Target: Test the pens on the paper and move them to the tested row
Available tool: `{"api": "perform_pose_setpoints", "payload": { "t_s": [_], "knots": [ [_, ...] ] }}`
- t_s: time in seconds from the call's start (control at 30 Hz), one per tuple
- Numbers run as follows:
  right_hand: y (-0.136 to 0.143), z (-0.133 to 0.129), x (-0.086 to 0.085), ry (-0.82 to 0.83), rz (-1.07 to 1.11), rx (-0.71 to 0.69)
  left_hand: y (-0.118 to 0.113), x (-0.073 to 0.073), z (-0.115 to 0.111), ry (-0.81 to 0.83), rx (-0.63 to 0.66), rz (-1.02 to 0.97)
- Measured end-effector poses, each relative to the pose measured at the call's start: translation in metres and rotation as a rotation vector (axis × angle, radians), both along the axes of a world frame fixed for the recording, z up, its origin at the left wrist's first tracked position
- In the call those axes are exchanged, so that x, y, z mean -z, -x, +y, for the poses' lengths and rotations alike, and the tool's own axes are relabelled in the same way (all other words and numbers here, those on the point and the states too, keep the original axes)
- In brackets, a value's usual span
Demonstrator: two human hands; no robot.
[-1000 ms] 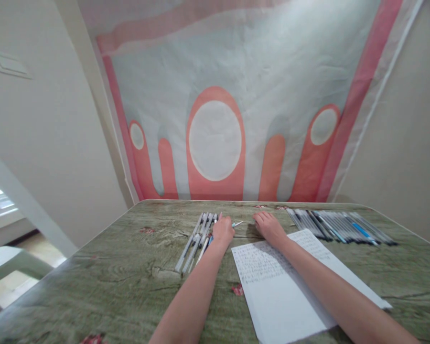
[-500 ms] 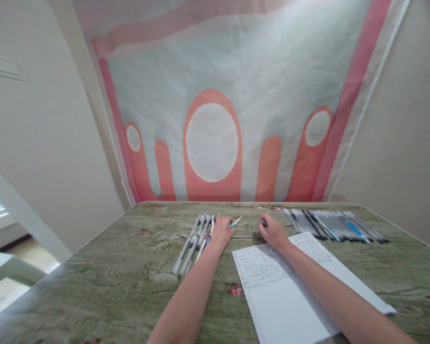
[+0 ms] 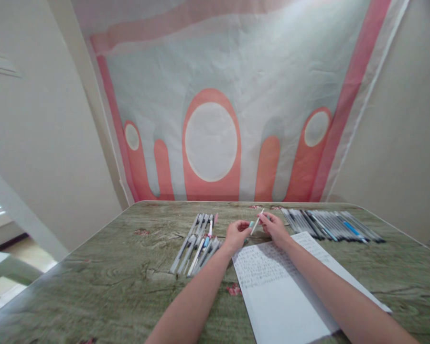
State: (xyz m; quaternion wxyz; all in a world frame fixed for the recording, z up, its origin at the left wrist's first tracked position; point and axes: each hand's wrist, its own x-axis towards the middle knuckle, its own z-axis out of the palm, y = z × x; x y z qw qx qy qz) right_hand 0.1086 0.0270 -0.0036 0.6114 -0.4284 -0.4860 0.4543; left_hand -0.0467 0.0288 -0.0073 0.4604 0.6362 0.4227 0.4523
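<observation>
My right hand pinches a slim white pen that slants up to the right above the table. Close beside it, my left hand has thumb and fingers closed near the pen's lower end, with a small light blue piece at the fingertips; whether this is joined to the pen I cannot tell. Left of my hands lie several clear pens in two rows, along with a white pen with a blue part. Under my right forearm rests a sheet of handwritten paper.
At the right, a row of clear and dark pens, one with a blue section, lies side by side. The wood-patterned table ends at a pink and grey wall hanging. A pale piece of furniture stands at the left.
My left hand has moved right, away from the left pens, to meet my right hand. The white pen now stands steeper between them, in my right hand's fingers.
</observation>
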Motion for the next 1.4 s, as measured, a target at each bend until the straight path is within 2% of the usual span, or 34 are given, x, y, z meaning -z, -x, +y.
{"api": "perform_pose_setpoints", "payload": {
  "t_s": [0.1, 0.2, 0.37, 0.6, 0.73, 0.87, 1.0, 1.1, 1.27, 1.4],
  "knots": [
    [-0.009, 0.006, 0.002, -0.025, 0.189, 0.097, 0.002, 0.004, 0.001, -0.004, -0.002, -0.018],
    [-0.015, 0.007, 0.000, -0.042, 0.243, 0.112, 0.002, 0.006, 0.001, -0.022, 0.013, -0.010],
    [-0.011, 0.002, -0.005, -0.060, 0.180, 0.101, 0.001, 0.003, -0.001, -0.029, 0.018, 0.006],
    [-0.003, -0.004, -0.009, -0.091, -0.047, 0.130, 0.003, 0.002, -0.002, -0.037, 0.050, -0.075],
    [0.004, -0.010, -0.012, -0.059, -0.178, 0.035, 0.002, 0.005, 0.000, -0.063, 0.066, -0.127],
    [0.008, -0.009, -0.009, 0.011, -0.106, -0.065, 0.004, 0.006, 0.003, -0.068, 0.046, -0.165],
    [0.000, 0.004, 0.004, 0.068, -0.018, 0.009, 0.006, 0.006, 0.005, -0.091, -0.026, -0.128],
    [-0.008, 0.013, 0.013, -0.023, -0.211, 0.083, 0.009, 0.007, 0.006, -0.148, -0.090, -0.039],
    [-0.019, 0.014, 0.013, -0.380, -0.726, 0.352, 0.014, 0.008, 0.003, -0.360, -0.190, 0.174],
    [-0.021, 0.007, 0.007, -0.441, -0.979, 0.569, 0.015, 0.006, -0.002, -0.457, -0.194, 0.269]
  ]
}}
